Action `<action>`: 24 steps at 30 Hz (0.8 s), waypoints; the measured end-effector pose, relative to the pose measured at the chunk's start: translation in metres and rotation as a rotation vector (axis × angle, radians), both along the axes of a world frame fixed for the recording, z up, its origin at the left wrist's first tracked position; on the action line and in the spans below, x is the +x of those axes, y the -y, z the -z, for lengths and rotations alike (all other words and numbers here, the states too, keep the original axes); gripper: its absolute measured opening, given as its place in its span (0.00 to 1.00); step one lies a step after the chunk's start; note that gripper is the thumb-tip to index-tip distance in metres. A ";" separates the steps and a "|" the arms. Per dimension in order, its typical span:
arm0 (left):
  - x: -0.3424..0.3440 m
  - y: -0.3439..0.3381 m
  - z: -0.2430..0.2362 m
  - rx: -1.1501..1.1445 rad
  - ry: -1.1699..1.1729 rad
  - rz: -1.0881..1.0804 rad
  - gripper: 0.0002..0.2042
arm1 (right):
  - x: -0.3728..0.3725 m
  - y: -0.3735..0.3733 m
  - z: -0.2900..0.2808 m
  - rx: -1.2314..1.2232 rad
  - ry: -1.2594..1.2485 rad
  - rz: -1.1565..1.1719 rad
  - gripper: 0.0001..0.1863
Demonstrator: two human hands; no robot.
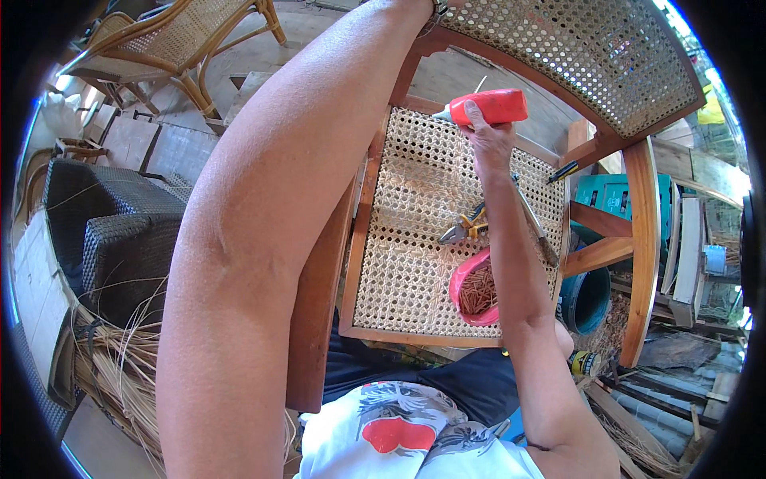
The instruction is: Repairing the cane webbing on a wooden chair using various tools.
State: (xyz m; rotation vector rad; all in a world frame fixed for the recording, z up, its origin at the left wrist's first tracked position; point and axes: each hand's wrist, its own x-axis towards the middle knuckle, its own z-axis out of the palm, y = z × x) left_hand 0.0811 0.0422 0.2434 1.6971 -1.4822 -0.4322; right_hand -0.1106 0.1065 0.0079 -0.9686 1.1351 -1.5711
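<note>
My right hand [491, 144] is wrapped round a red squeeze bottle [499, 104], held sideways above a woven cane seat [407, 231]. Its pale nozzle points left. My left arm stretches up to the top edge, and the hand is almost wholly cut off there, beside the chair's curved cane backrest [574, 56]; its fingers are hidden. On the seat lie pliers [456, 231] with yellow and black handles and a pink container [456, 291] of small brown sticks. A long thin tool [536, 226] lies partly behind my right forearm. A black and yellow handle [563, 172] rests near the seat's right edge.
Left of my arm stand a rattan chair [152, 60] and a dark woven armchair [128, 239], with a bundle of loose cane strips [120, 359] below. To the right are a green crate [614, 195], a dark bucket [586, 299] and a small yellow can [586, 363].
</note>
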 end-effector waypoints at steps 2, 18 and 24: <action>0.001 -0.001 0.000 -0.001 0.005 0.000 0.38 | 0.002 0.004 0.001 -0.014 -0.010 -0.029 0.25; 0.000 -0.004 -0.003 0.036 -0.007 -0.007 0.37 | 0.016 0.006 -0.022 -0.102 -0.790 0.025 0.29; 0.001 -0.003 -0.001 0.024 -0.017 -0.004 0.37 | 0.029 0.002 -0.037 -0.149 -0.956 0.046 0.28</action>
